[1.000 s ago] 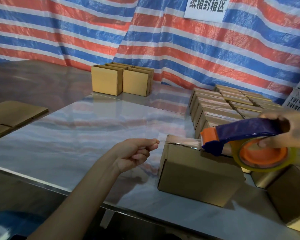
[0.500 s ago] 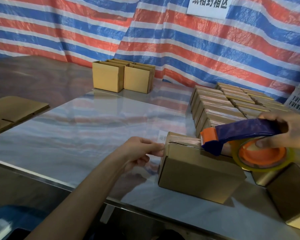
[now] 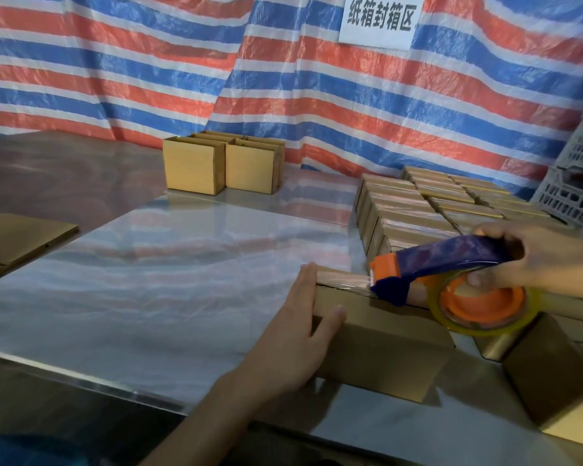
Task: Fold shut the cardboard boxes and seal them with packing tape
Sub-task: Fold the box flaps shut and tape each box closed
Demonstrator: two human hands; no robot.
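Observation:
A shut cardboard box point(image 3: 384, 351) lies near the table's front edge, with clear tape along its top seam. My left hand point(image 3: 300, 331) rests flat against the box's left end, fingers straight up its side and thumb on the front face. My right hand point(image 3: 532, 260) grips the blue and orange tape dispenser point(image 3: 451, 274), whose orange nose sits on the box top just right of the left end. The roll of clear tape point(image 3: 485, 307) hangs in front of the box.
Rows of taped boxes point(image 3: 435, 203) fill the right rear of the shiny table point(image 3: 169, 270). Two open boxes point(image 3: 223, 166) stand at the back. Flat cardboard point(image 3: 14, 240) lies at left. More boxes point(image 3: 546, 368) sit at front right, near a white crate point(image 3: 576, 183).
My left hand went from a loose fist in the air to the box's left end and now lies flat against it. The dispenser stayed on the box top.

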